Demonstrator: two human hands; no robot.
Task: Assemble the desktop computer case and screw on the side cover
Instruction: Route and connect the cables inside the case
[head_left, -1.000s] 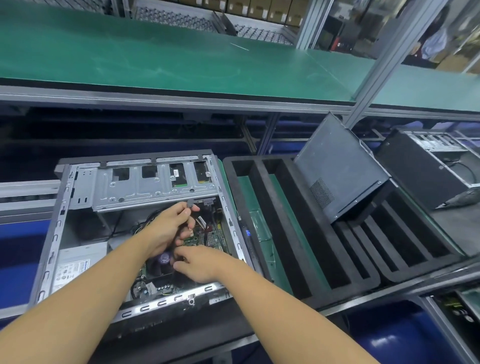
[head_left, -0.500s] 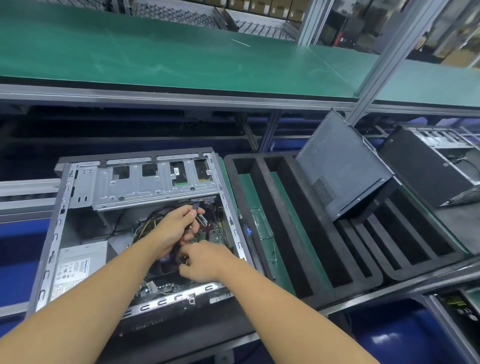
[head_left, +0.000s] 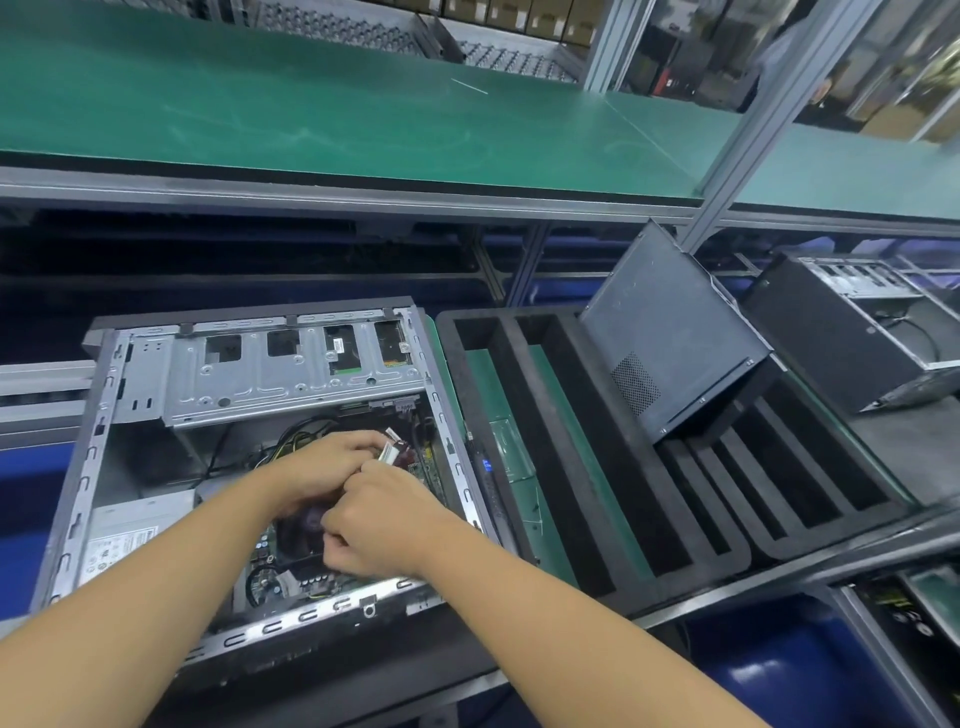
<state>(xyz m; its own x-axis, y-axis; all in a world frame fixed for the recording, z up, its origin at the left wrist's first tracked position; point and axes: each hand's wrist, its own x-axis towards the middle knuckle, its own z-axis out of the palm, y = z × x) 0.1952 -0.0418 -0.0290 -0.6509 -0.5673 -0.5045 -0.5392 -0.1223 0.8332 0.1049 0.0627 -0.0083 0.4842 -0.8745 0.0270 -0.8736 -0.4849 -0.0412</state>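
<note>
Since the desktop computer case lies flat w/ its open side up, both hands reach straight down into it. Left grip pinches a small pale connector above the motherboard, prob. to line it up for seating. Right grip is curled tight, touching the left; what it holds is hidden, cannot tell. Side cover is not fitted: it stands tilted in a slotted foam tray just right of the case, prob. parked within reach. Judgement: internal cabling stage; cover & screws not yet due.
</note>
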